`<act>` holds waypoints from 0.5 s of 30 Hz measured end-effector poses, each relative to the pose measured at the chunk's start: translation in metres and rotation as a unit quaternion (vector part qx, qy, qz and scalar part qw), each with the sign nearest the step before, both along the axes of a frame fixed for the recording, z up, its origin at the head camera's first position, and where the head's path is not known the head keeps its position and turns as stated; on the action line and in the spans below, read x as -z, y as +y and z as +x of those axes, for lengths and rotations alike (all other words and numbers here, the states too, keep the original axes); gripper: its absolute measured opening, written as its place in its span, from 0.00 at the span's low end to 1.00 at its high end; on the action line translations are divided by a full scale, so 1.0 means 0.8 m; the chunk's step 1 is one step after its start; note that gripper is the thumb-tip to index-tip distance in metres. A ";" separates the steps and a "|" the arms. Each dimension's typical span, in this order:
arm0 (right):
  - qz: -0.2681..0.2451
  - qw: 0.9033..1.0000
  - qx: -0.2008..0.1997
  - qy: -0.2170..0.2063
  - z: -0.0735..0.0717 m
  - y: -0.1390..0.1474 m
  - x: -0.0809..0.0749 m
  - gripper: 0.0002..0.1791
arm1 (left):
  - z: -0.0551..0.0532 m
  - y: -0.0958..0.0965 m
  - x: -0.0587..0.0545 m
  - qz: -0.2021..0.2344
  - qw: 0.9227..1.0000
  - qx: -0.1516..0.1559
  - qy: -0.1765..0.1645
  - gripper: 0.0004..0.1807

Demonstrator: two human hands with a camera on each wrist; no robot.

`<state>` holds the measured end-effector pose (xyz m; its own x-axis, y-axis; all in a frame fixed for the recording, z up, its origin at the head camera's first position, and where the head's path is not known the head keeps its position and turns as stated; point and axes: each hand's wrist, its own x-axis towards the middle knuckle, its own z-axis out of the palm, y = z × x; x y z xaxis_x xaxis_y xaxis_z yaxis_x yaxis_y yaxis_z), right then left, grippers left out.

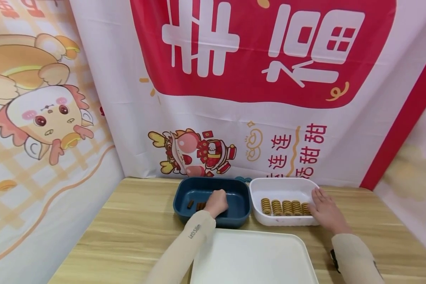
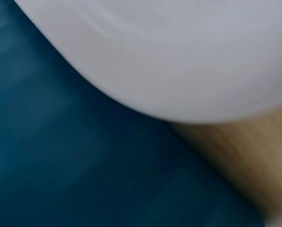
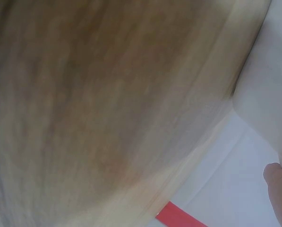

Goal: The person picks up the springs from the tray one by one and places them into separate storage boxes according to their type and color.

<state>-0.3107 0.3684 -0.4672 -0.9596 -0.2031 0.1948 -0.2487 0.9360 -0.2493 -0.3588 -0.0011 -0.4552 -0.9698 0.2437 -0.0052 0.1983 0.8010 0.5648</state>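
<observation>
In the head view my left hand (image 1: pixel 216 203) reaches down inside a dark blue bin (image 1: pixel 239 221), its fingertips hidden. Beside that hand lie a few small dark brown pieces (image 1: pixel 200 206), with another brown piece (image 1: pixel 190 204) further left; their kind is too small to tell. My right hand (image 1: pixel 327 211) rests on the right rim of a white bin (image 1: pixel 284 183), fingers extended. Rows of round brown-and-yellow cookies (image 1: pixel 287 208) stand in stacks along that bin's near side. The right wrist view catches a fingertip (image 3: pixel 274 177) against the white bin's wall (image 3: pixel 273 90).
A white tray (image 1: pixel 252 256) lies on the wood-grain table (image 1: pixel 135 225) in front of the two bins, which stand side by side. A printed cloth (image 1: pixel 234 114) hangs right behind them. The left wrist view is blurred, showing blue and white bin walls.
</observation>
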 end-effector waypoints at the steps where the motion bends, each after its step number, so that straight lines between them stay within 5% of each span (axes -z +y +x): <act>1: 0.001 1.000 -0.001 0.001 -0.001 -0.001 -0.001 0.35 | 0.000 0.000 0.000 -0.009 1.000 -0.007 -0.003 0.21; 6: 0.001 1.000 -0.003 -0.002 -0.003 -0.004 -0.004 0.36 | -0.001 0.001 -0.001 -0.040 0.999 -0.026 -0.014 0.07; 15: 0.003 1.000 -0.011 -0.007 -0.002 -0.005 0.006 0.36 | 0.006 0.004 0.003 -0.084 0.996 -0.030 -0.015 0.04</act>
<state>-0.3125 0.3641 -0.4723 -0.9573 -0.2258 0.1805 -0.2663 0.9318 -0.2466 -0.3537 0.0022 -0.4572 -0.9816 0.1780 -0.0695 0.1319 0.8944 0.4275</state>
